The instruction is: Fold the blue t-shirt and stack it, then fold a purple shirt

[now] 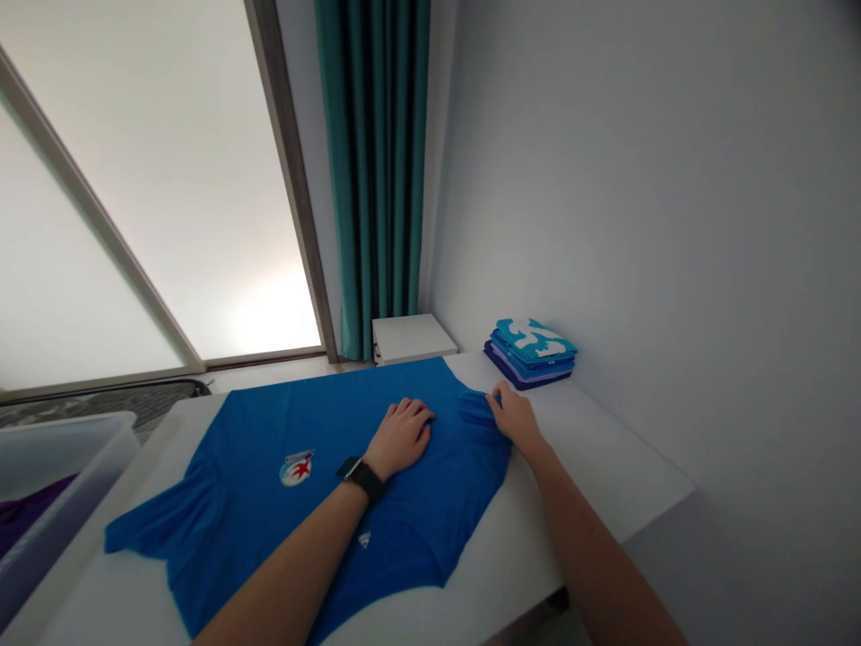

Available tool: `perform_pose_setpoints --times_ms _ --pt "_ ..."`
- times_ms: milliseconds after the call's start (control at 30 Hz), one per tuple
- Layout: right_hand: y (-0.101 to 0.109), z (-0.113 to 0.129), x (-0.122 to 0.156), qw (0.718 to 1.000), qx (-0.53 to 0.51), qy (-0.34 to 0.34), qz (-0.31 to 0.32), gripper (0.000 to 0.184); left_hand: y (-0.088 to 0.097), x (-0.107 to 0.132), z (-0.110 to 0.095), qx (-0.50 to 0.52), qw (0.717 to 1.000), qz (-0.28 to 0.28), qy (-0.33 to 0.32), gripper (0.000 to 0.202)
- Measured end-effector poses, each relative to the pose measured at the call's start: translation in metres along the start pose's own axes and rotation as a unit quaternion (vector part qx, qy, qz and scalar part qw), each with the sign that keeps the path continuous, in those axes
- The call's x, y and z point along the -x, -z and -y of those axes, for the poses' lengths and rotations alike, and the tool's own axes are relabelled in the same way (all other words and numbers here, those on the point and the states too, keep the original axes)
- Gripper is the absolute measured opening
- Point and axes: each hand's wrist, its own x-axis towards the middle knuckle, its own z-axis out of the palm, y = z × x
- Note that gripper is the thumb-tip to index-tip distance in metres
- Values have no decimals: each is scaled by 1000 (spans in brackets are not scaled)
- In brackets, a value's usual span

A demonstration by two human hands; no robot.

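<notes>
A blue T-shirt (256,502) is spread over the white table (605,449), its neckline toward me. A round badge with a red star shape (296,468) and a small white logo show on its front. My left hand (402,438), with a dark watch at the wrist, lies on the shirt, fingers stretched out and holding nothing. At the right side, my right hand (515,417) pinches the gathered edge of the shirt's sleeve between thumb and fingers. The other sleeve (161,520) lies out to the left.
A stack of folded clothes (531,354) sits by the wall at the table's back right. On the left stands a translucent bin (100,458) with purple cloth (33,511) inside. Beyond the table are a white cabinet (413,336) and a teal curtain (377,179).
</notes>
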Motion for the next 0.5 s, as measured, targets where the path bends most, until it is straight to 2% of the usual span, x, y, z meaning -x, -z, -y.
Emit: perform_pose_setpoints --times_ms 100,233,367,500 --pt "1 -6 -4 997 -56 -31 -44 24 0 0 0 -1 1000 3 0 26" --pt "1 -6 -10 994 -79 -28 -68 35 0 0 -1 2 1000 5 2 27" --pt "2 1 -14 997 -51 -58 -30 44 1 0 -1 5 1000 4 4 27" --pt "5 -1 -6 992 -17 -120 19 48 1 -1 -2 5 1000 8 5 26"
